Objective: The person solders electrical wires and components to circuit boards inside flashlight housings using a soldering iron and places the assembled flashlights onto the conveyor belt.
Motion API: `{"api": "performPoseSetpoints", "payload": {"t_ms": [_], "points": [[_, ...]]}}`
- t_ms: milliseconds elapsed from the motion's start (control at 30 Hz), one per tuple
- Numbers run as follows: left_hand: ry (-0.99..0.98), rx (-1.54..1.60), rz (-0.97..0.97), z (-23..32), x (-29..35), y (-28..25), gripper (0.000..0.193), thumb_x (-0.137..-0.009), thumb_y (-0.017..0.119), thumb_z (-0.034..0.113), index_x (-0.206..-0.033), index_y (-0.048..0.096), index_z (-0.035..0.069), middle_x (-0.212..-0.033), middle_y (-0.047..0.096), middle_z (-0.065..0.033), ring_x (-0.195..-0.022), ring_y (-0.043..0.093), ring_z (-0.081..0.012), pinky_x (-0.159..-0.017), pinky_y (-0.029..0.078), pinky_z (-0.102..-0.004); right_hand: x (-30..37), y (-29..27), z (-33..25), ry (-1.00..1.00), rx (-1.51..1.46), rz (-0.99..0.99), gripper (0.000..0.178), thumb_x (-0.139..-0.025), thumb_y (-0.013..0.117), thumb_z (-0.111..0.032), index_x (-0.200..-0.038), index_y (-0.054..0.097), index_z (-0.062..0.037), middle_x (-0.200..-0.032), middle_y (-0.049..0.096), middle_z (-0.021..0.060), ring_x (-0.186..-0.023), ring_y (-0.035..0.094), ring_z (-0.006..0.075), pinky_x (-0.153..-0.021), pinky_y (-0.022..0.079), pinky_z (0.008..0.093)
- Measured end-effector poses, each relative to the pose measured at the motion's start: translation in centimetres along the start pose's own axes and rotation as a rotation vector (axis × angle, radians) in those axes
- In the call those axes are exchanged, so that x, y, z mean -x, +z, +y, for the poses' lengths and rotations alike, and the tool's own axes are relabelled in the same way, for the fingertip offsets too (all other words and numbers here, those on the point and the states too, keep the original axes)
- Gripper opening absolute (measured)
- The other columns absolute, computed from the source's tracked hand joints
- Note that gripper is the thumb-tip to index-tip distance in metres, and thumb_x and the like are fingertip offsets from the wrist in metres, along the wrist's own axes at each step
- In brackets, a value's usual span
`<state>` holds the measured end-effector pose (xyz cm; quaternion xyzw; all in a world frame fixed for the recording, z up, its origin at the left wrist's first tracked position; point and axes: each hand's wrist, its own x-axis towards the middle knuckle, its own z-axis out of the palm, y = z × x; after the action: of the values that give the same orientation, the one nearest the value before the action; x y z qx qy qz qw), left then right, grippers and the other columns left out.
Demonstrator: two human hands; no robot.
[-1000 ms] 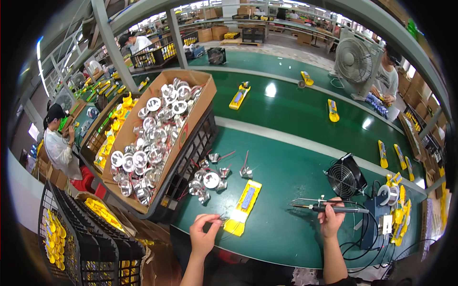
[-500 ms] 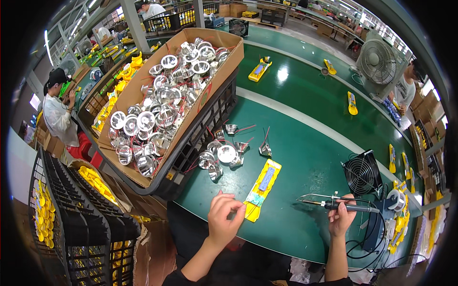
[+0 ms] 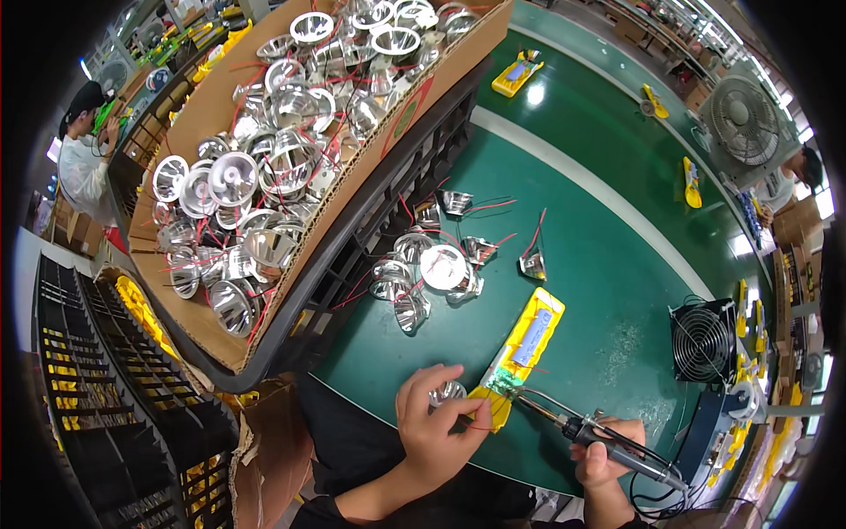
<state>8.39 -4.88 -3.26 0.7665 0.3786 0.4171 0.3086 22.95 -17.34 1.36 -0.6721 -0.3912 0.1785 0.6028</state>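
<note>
My right hand [image 3: 608, 454] is closed round a soldering iron [image 3: 608, 443]. Its tip reaches the green circuit board [image 3: 504, 381] inside a yellow plastic housing [image 3: 548, 309], which also carries a blue-violet battery cell [image 3: 533, 339]. At the housing's near end, my left hand [image 3: 441, 428] is closed, with a silver reflector cup [image 3: 448, 393] partly hidden in its fingers and a thin red wire by the fingertips. Several more reflector cups [image 3: 442, 266] with red wires lie on the green table [image 3: 599, 370] beyond.
A cardboard box [image 3: 379, 159] full of reflector cups rests on a black crate [image 3: 352, 256] at left. A small black fan [image 3: 702, 339] and blue soldering station [image 3: 705, 436] stand at right. Yellow housings [image 3: 517, 75] lie on the green conveyor [image 3: 608, 115]. Co-workers sit at both sides.
My right hand has brought the soldering iron left and down to the circuit board. A reflector cup now shows in my left hand. The view has shifted closer to the table.
</note>
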Motion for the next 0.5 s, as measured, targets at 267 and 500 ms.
{"api": "performPoseSetpoints", "payload": {"t_ms": [267, 500], "points": [[0.032, -0.012, -0.052, -0.09, -0.12, -0.33, 0.016, -0.056, 0.071, 0.006, -0.067, 0.060, 0.010, -0.096, 0.052, -0.0080, -0.087, 0.050, -0.0272, -0.079, 0.041, -0.0402, -0.17, 0.57, 0.88, 0.049, -0.009, -0.011, 0.040, -0.075, 0.060, -0.033, -0.057, 0.050, 0.0013, -0.050, 0.055, 0.0072, -0.041, 0.053, 0.0141, -0.043, 0.045, 0.0243], [0.033, -0.016, -0.071, -0.10, -0.26, -0.17, 0.018, -0.055, 0.072, 0.006, -0.068, 0.060, 0.011, -0.094, 0.052, -0.0075, -0.085, 0.050, -0.0262, -0.078, 0.041, -0.0417, -0.25, 0.71, 0.87, 0.089, 0.002, 0.020, 0.044, -0.075, 0.060, -0.037, -0.056, 0.050, 0.0016, -0.050, 0.055, 0.0072, -0.040, 0.052, 0.0137, -0.041, 0.044, 0.0235]]}}
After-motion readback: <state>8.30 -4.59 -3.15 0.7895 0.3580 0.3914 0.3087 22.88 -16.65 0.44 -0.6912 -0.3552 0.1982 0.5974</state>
